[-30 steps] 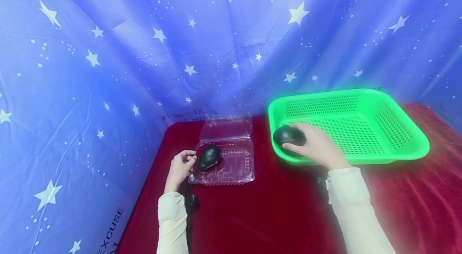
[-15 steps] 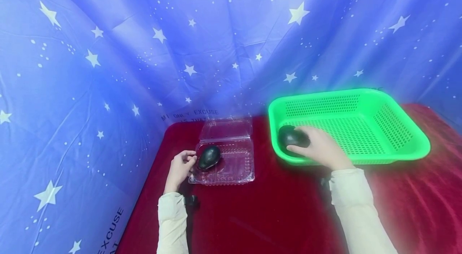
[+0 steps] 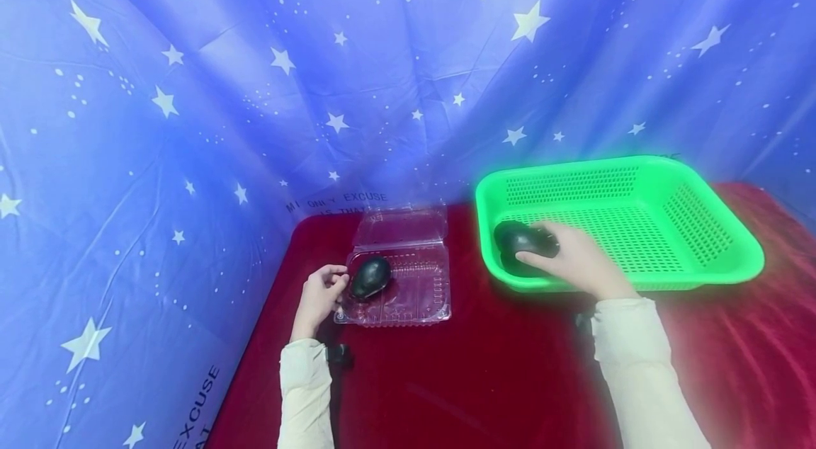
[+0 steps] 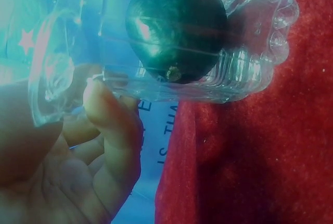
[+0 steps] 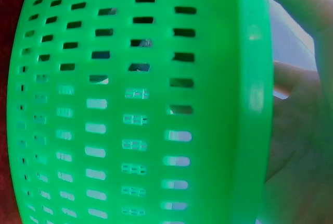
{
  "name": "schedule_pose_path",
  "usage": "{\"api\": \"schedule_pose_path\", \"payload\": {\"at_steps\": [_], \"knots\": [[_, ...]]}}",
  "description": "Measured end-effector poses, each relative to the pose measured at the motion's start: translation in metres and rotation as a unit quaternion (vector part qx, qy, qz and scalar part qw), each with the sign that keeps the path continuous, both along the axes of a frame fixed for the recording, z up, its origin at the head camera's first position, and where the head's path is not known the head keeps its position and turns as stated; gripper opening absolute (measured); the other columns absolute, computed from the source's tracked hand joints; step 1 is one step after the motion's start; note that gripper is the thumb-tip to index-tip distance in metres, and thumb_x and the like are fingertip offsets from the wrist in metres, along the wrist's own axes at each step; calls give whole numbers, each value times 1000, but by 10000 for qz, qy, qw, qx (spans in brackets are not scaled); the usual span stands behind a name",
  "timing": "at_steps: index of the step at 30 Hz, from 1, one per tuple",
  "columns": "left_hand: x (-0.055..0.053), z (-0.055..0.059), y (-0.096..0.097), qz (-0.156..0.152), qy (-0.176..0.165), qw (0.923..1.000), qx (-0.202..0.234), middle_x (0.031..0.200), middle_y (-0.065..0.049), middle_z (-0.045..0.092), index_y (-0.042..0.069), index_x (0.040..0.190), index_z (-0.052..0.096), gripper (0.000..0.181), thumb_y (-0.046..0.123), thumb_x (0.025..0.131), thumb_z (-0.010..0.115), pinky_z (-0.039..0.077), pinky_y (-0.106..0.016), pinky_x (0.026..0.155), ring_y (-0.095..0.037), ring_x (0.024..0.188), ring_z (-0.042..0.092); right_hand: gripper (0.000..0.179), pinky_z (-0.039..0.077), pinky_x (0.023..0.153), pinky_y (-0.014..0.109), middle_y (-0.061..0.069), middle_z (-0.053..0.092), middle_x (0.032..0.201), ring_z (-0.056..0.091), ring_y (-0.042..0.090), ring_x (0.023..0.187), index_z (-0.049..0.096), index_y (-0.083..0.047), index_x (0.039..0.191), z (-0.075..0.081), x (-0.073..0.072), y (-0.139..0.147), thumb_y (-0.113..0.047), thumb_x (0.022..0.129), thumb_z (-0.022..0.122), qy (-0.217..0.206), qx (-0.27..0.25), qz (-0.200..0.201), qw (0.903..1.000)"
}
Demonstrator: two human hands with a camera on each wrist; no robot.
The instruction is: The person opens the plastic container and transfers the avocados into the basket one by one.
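In the head view a dark avocado (image 3: 371, 277) lies in the left part of a clear plastic clamshell (image 3: 414, 293), its lid folded back. My left hand (image 3: 319, 299) pinches the clamshell's left edge, thumb against the plastic in the left wrist view. Inside the green basket (image 3: 695, 222), at its left end, my right hand (image 3: 576, 261) grips another dark avocado (image 3: 540, 242). A dark rounded shape (image 3: 508, 233) shows just beyond it, perhaps a further avocado. The basket wall hides most of the right hand's grip in the right wrist view.
A red cloth (image 3: 472, 378) covers the table. Blue star-printed curtain (image 3: 395, 66) hangs close behind and along the left side. The basket's raised rim stands between the right hand and the clamshell.
My right hand has moved slightly right inside the basket with the avocado in its grip, and more of the dark shape shows at its left. The left hand and clamshell have stayed put.
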State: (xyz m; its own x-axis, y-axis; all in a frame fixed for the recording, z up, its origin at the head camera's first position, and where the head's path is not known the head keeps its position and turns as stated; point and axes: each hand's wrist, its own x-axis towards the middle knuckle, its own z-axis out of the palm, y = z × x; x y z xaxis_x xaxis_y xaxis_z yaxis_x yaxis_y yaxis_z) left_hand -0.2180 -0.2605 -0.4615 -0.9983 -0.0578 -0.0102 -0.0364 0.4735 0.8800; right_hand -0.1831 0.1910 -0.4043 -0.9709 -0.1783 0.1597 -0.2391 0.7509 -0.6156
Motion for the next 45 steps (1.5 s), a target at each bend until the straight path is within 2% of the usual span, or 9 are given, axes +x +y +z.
{"api": "schedule_pose_path", "payload": {"at_steps": [18,31,45], "knots": [[-2,2,2,-7,38,10000,-25,84,-13,65,-1,116,67,25,9,94,65,52,-26,44,-14,56,54,78,46,95,64,28,58,130,55,45,119,48,5,139,-5,-7,18,-52,89,68,36,141,-179,9997],[-1,1,2,15,40,10000,-40,84,-14,66,-1,116,67,24,9,94,65,52,-26,44,-13,55,54,84,43,98,66,31,52,137,51,49,124,42,6,144,-7,-8,21,-58,92,60,-228,151,-310,9991],[1,2,2,48,-4,10000,-61,87,-16,66,0,116,67,23,10,94,65,52,-25,44,-13,56,54,85,41,99,68,33,50,139,48,51,126,40,7,144,-14,-11,26,-57,93,60,-322,251,-434,9982]]}}
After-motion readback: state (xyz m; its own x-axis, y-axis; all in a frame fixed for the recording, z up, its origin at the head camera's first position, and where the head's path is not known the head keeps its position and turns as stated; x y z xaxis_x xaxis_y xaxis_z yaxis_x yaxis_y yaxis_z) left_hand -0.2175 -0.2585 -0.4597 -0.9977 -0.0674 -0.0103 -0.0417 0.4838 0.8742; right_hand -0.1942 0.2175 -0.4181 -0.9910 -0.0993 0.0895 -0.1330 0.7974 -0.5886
